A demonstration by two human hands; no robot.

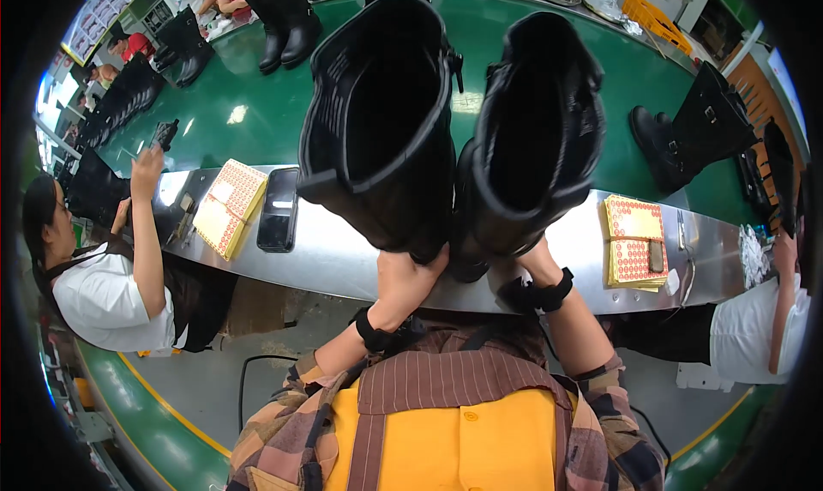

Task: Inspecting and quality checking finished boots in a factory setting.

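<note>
A pair of tall black boots stands upright before me, their wide openings facing up at the metal edge of the bench. My left hand grips the left boot low down near its heel. Around the lower back of the right boot my right hand is closed. Both hands' fingertips are partly hidden by the boots. A small strap end sticks out at the left boot's top right rim. Each wrist wears a black band.
Left of the boots lie a dark phone and a stack of yellow sticker sheets. Another sheet stack lies right. More black boots stand on the green table. Co-workers sit at left and right.
</note>
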